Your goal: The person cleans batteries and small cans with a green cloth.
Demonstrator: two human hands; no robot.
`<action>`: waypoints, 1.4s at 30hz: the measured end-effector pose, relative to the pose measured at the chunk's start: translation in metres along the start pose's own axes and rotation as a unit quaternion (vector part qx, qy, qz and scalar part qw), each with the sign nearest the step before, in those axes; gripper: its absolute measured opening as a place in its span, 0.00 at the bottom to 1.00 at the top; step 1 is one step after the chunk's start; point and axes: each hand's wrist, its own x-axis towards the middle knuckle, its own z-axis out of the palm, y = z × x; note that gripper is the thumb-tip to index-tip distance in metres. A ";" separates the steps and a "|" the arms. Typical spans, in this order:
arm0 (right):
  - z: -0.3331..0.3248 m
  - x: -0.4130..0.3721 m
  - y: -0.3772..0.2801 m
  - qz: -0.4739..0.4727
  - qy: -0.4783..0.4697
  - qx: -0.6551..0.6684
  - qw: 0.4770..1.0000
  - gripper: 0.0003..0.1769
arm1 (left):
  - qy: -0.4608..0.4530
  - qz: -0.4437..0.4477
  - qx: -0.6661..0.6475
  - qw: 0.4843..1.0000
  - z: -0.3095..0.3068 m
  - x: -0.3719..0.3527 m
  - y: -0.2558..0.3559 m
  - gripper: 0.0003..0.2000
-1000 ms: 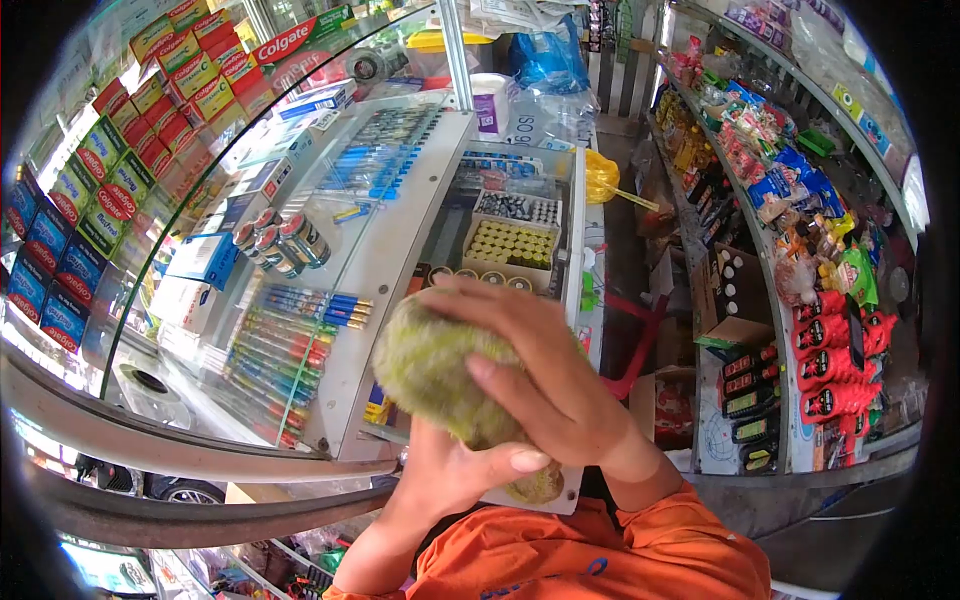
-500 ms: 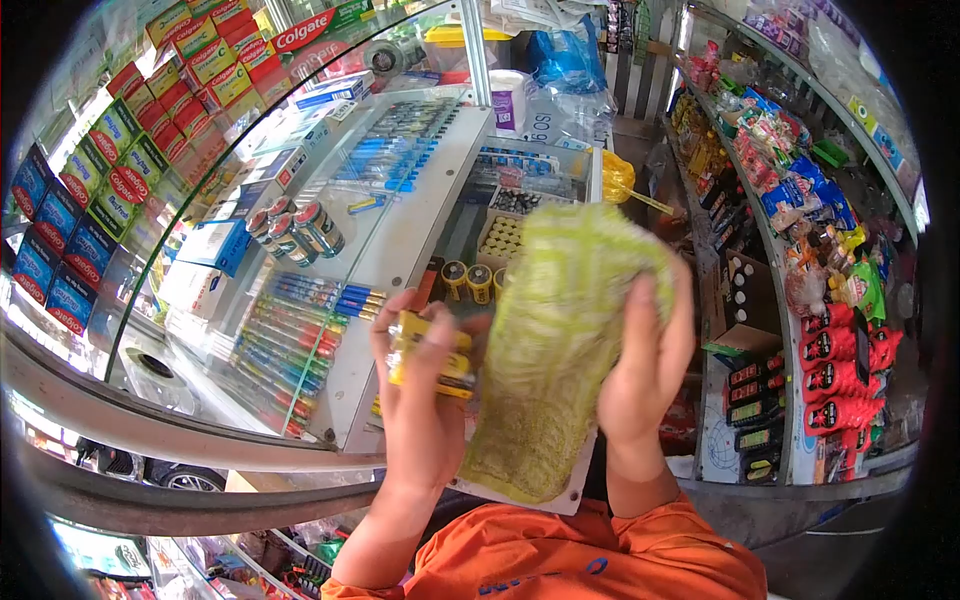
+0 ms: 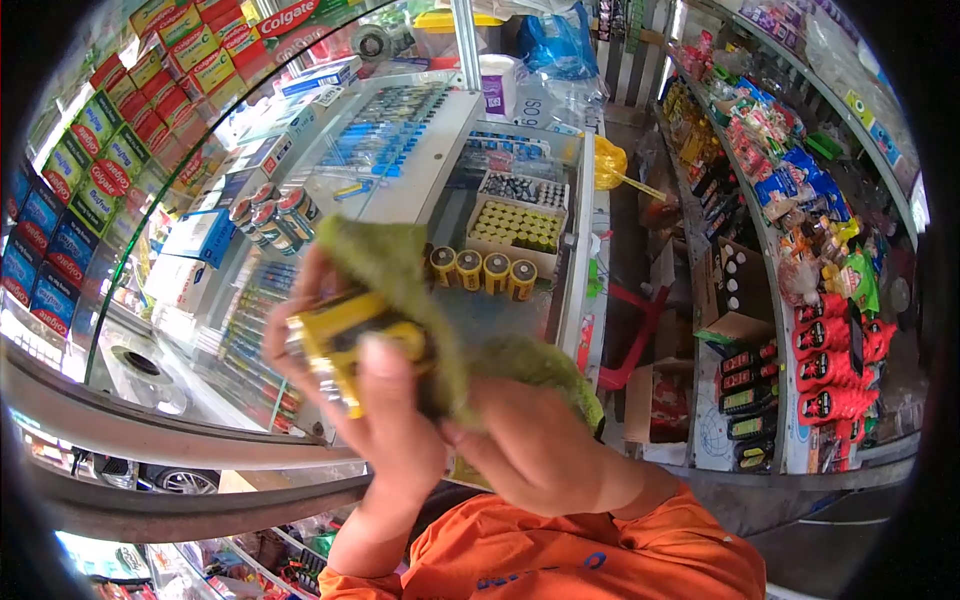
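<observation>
Shop shelves [image 3: 790, 420] line the right. Nearest, my right hand [image 3: 545, 450] clutches a green cloth [image 3: 415, 290]; leftward, my left hand [image 3: 395, 425] grips yellow batteries [image 3: 345, 322], fingers curled around them, cloth draped beyond. Farther off, four round batteries [image 3: 468, 270] stand before smaller ones [image 3: 513, 226].

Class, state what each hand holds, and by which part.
Left hand: yellow pack, thumb over its near side. Right hand: green cloth, exact grip hidden.

left hand [image 3: 395, 430]: gripping yellow wrapped pack [image 3: 343, 328] | right hand [image 3: 545, 445]: holding green cloth [image 3: 400, 275] | batteries [image 3: 495, 273]: upright row beyond
</observation>
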 end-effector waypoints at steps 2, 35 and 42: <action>0.013 0.002 0.014 -0.124 0.119 -0.069 0.983 0.26 | 0.026 0.024 0.038 0.999 -0.003 0.005 0.003 0.36; -0.061 0.010 0.023 -0.067 0.047 -0.204 0.976 0.35 | -0.287 0.048 0.251 0.923 -0.012 -0.022 -0.038 0.61; -0.074 0.009 0.028 0.007 0.057 -0.130 0.990 0.36 | -0.303 0.031 0.207 0.930 -0.011 -0.019 -0.041 0.65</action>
